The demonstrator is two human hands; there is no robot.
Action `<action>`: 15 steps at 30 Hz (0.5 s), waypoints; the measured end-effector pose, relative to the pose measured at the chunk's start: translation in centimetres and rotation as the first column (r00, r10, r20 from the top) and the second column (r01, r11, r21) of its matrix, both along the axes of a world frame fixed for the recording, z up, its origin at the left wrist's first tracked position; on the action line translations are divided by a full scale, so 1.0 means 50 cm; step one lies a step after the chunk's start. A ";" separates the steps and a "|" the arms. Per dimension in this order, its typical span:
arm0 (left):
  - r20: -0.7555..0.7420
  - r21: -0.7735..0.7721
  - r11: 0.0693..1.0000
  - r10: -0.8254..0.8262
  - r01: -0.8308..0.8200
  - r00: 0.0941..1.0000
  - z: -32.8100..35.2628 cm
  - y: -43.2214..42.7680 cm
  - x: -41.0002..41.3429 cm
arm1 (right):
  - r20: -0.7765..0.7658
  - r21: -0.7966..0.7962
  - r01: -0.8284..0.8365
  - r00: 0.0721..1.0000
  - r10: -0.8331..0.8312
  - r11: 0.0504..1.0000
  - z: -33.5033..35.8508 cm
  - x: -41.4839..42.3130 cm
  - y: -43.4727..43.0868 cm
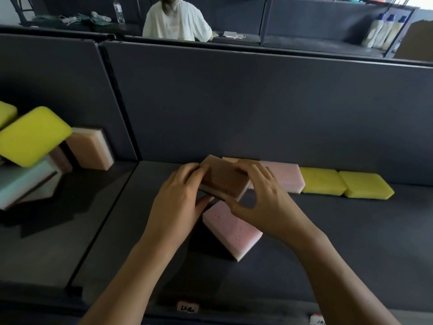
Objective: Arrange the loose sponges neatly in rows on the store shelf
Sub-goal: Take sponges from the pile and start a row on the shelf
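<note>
Dark shelf (351, 242), row (323, 181) of pink and yellow sponges along its back | left hand (178, 198) and right hand (264, 198) both grip tilted brown sponge (222, 179) at row's left end | step: seating it in line | next: likely square it against neighbour; then loose pink sponge (232, 228) just in front

Beyond are a white-shirted person (175, 22), a water bottle (118, 10) and three pale bottles (384, 30).
</note>
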State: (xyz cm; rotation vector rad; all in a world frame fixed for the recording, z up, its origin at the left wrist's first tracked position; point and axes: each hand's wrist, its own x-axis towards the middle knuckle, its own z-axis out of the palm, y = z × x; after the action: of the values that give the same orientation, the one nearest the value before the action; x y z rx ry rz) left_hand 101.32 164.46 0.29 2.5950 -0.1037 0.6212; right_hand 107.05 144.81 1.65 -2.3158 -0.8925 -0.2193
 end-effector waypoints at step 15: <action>-0.111 0.087 0.990 -0.101 0.111 0.989 0.009 0.020 0.034 | -0.128 0.090 0.005 0.992 0.007 0.996 -0.021 0.037 0.030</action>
State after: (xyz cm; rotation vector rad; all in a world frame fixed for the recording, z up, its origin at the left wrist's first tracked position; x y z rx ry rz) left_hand 103.02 165.48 0.75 2.6850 -0.2402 0.4494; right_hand 108.90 146.29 0.61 -2.2186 -0.8030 -0.1063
